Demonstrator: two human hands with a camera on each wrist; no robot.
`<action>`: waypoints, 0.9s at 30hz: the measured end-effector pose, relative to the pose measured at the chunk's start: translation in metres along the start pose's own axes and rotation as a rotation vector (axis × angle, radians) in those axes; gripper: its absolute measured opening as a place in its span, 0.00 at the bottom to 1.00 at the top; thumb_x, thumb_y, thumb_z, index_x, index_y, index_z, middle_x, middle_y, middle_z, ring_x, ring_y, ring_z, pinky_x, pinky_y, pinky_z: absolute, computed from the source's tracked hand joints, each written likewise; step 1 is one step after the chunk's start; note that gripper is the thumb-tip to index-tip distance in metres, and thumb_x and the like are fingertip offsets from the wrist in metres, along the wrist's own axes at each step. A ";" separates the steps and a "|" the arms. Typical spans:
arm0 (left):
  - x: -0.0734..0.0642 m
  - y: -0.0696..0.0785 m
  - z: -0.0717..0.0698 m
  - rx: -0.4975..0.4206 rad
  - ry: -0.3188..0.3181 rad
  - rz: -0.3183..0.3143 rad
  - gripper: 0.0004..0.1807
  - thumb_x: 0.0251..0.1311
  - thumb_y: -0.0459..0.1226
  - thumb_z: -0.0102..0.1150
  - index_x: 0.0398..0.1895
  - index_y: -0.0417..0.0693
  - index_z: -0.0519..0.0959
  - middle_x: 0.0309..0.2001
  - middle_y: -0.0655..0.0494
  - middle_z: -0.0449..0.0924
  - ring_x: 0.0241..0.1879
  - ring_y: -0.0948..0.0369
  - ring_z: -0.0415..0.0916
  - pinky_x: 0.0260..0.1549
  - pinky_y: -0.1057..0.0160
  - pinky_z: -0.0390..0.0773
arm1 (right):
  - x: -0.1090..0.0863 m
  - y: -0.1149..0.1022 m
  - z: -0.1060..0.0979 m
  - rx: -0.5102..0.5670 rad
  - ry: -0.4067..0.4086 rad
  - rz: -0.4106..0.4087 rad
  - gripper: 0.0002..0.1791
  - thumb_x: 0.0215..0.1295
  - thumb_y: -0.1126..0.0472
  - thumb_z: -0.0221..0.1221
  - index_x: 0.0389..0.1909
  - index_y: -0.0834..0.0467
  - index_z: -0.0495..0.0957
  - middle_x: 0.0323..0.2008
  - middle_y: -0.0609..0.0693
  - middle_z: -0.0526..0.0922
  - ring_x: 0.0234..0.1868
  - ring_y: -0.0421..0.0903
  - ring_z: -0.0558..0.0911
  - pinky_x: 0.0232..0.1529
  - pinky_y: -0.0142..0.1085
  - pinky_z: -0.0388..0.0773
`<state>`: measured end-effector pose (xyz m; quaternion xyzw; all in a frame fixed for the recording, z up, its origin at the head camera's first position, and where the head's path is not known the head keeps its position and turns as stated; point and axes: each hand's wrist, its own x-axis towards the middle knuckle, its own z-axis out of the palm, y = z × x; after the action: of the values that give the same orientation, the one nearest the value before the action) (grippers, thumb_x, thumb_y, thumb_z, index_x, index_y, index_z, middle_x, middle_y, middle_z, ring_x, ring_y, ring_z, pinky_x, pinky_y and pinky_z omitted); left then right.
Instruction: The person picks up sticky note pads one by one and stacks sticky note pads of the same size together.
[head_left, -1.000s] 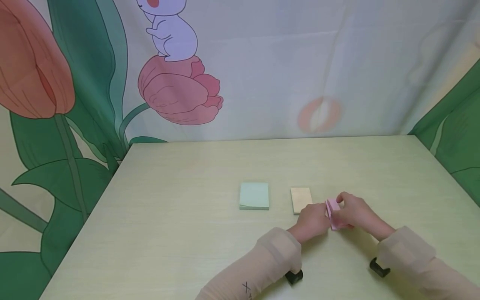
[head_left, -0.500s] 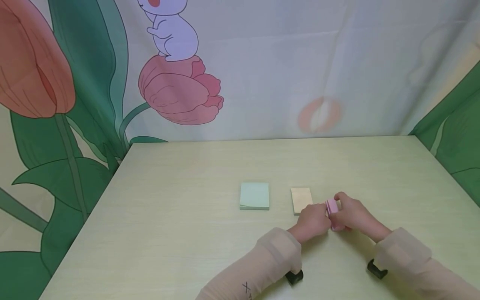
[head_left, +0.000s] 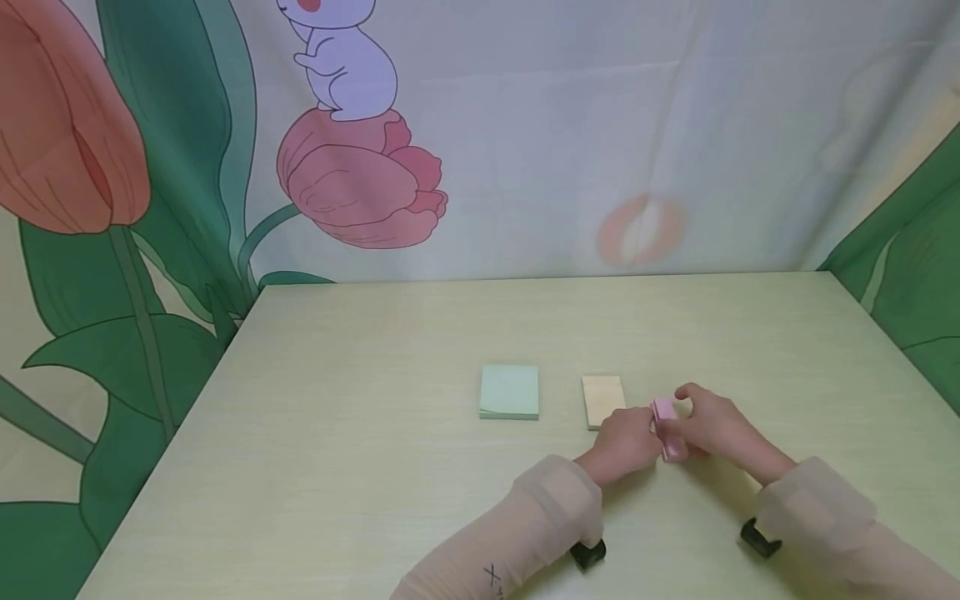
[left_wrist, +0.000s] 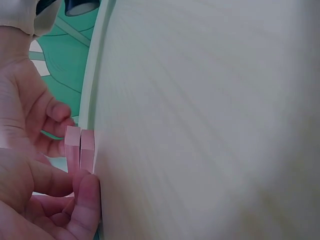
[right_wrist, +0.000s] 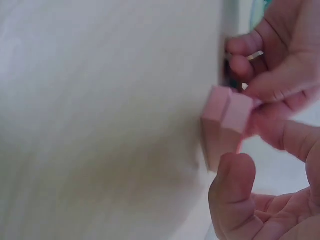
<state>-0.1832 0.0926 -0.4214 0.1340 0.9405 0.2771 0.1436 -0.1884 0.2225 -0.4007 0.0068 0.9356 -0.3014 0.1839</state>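
Two pink sticky note pads (head_left: 665, 412), side by side, stand on edge on the table; a thin gap parts their ends in the left wrist view. My left hand (head_left: 627, 437) pinches them at the left, its thumb and finger (left_wrist: 87, 200) close to the tabletop. From the right, the thumb of my right hand (head_left: 712, 427) touches the pads, while its index finger bends away with a gap. A lower right-hand finger (right_wrist: 235, 175) is curled near the pads' edge. Left of the hands lie a cream sticky note pad (head_left: 602, 398) and a mint sticky note pad (head_left: 509, 392).
The pale wooden table (head_left: 315, 467) runs to a curtain (head_left: 525, 150) printed with tulips and a rabbit at the back. Black wrist devices (head_left: 761, 539) hang under both sleeves.
The right hand shifted slightly left towards the pink pads, then drew slightly back right, its index finger now farther off. The left hand and the other pads stay put.
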 end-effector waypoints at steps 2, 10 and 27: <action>0.000 0.000 0.000 0.012 0.005 0.001 0.06 0.55 0.39 0.51 0.35 0.51 0.77 0.19 0.59 0.67 0.18 0.64 0.62 0.16 0.71 0.59 | 0.000 0.002 -0.003 -0.004 0.018 -0.013 0.25 0.59 0.57 0.52 0.52 0.70 0.63 0.19 0.51 0.72 0.16 0.41 0.70 0.20 0.33 0.70; 0.001 0.000 0.001 0.020 0.013 0.016 0.06 0.57 0.41 0.50 0.27 0.50 0.73 0.17 0.60 0.65 0.17 0.65 0.61 0.16 0.71 0.58 | 0.004 0.006 -0.008 0.062 0.014 -0.018 0.13 0.58 0.66 0.45 0.34 0.70 0.75 0.16 0.51 0.75 0.18 0.42 0.73 0.20 0.33 0.74; -0.001 0.000 0.001 0.027 0.012 0.027 0.08 0.59 0.42 0.48 0.29 0.51 0.75 0.19 0.60 0.67 0.19 0.64 0.63 0.17 0.71 0.59 | 0.010 0.005 0.000 0.084 -0.001 0.024 0.11 0.59 0.67 0.47 0.31 0.70 0.76 0.15 0.50 0.74 0.15 0.41 0.73 0.17 0.32 0.73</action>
<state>-0.1822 0.0927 -0.4219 0.1470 0.9432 0.2670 0.1325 -0.1971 0.2258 -0.4066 0.0256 0.9219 -0.3380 0.1874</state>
